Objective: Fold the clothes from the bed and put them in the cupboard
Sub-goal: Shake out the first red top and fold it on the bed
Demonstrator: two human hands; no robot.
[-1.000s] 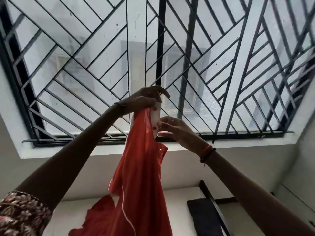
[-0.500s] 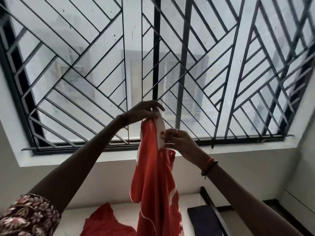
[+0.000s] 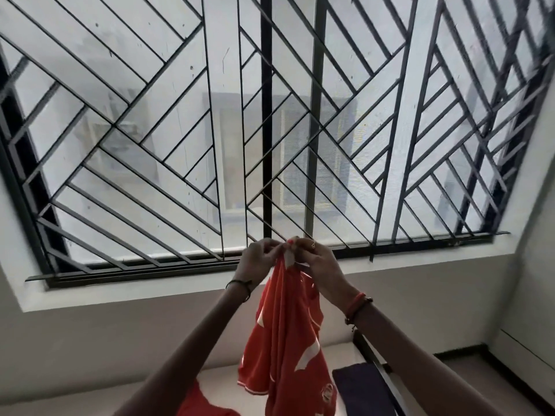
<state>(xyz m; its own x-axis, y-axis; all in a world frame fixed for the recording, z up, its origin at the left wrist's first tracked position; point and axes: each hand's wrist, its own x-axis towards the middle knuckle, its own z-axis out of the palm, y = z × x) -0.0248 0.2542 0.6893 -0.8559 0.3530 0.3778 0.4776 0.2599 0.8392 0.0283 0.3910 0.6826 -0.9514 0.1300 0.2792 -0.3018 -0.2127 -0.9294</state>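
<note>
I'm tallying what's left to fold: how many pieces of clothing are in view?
3. A red garment hangs from the left hand and right hand; another red piece lies bottom-left; a dark cloth lies bottom-right. More may be hidden below the frame.

Orange-red garment (image 3: 285, 340) with white patches, black window grille (image 3: 266, 115) of diagonal lines, dark purple cloth (image 3: 360, 391), red bangle (image 3: 356, 304)

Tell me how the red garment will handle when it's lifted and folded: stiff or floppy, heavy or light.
Probably floppy: the red garment hangs in long vertical folds below where the left hand and right hand pinch its top. Likely light, since fingertip pinches alone seem to carry it. It should collapse if released.
</note>
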